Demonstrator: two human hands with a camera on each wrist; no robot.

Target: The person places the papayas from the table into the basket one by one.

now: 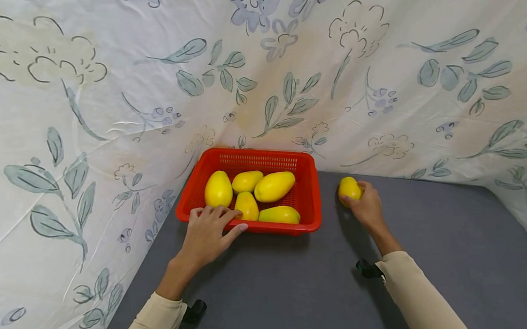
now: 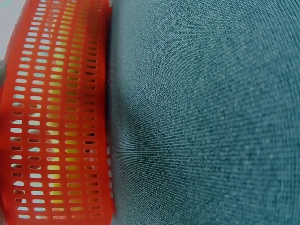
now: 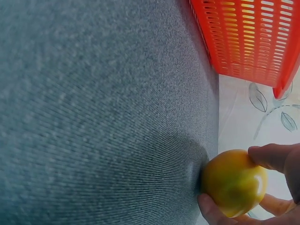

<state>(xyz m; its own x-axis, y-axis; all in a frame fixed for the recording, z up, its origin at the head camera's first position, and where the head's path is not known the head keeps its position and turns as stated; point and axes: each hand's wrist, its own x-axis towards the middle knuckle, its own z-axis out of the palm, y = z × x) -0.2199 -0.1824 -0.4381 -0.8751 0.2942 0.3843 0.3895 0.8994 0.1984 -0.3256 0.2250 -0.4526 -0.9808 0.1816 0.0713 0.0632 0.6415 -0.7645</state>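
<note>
My right hand [image 1: 366, 205] grips a yellow mango [image 1: 349, 189] on the grey table, right of a red plastic basket [image 1: 313, 201]. In the right wrist view, the thumb and fingers close around that mango [image 3: 233, 182], which sits low against the tabletop. The left hand [image 1: 211, 234] holds the basket's near rim, its fingers over the edge and the thumb along the front. Inside the basket lie several yellow mangoes [image 1: 275, 187], one of them [image 1: 246, 206] right by the left fingertips. Only slivers of the left hand show in the left wrist view, beside the slotted basket wall [image 2: 56, 117].
The grey tabletop [image 1: 289, 284] extends in front of the basket and to the right. A floral cloth [image 1: 261, 87] hangs along the back and left side, close behind the basket. A dark wrist camera [image 1: 194, 312] is at the left sleeve, another [image 1: 368, 269] at the right.
</note>
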